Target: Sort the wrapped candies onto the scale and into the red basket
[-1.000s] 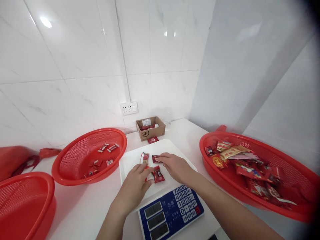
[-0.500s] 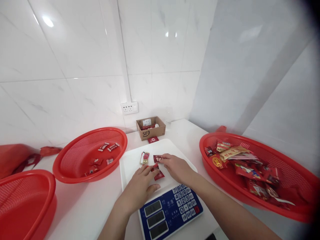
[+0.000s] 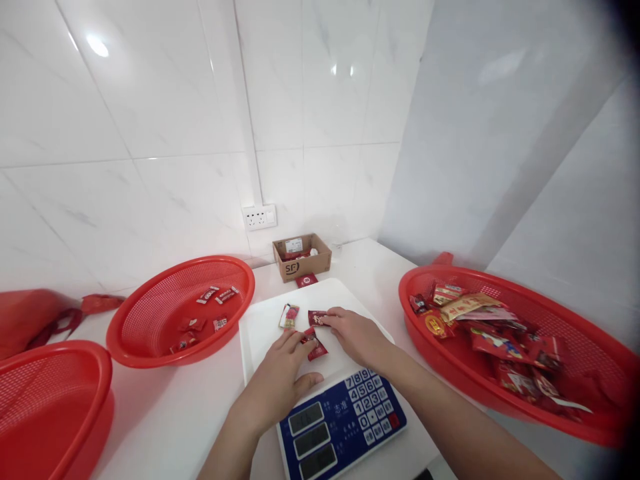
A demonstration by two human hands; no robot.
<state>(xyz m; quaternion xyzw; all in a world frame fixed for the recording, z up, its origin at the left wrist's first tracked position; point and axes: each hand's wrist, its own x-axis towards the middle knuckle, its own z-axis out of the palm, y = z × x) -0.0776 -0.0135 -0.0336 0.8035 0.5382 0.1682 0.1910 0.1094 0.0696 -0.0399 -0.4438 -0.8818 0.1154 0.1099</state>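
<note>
A white scale platform (image 3: 260, 327) with a blue keypad panel (image 3: 345, 423) sits in front of me. My left hand (image 3: 280, 380) lies on the platform, fingertips on a small red candy packet (image 3: 316, 347). My right hand (image 3: 355, 333) rests beside it, fingertips touching another red packet (image 3: 316, 318). A third packet, red and gold (image 3: 289, 316), lies apart at the platform's far side. Neither hand has a packet lifted.
A red mesh basket (image 3: 590, 320) full of several snack packets stands at the right. Another red basket (image 3: 150, 300) with a few small candies is at the left, a third (image 3: 30, 373) nearer left. A small cardboard box (image 3: 301, 256) and a red packet (image 3: 306, 280) sit by the wall.
My left hand has slid a little forward over the lower red packet, covering part of it. My right hand has barely shifted.
</note>
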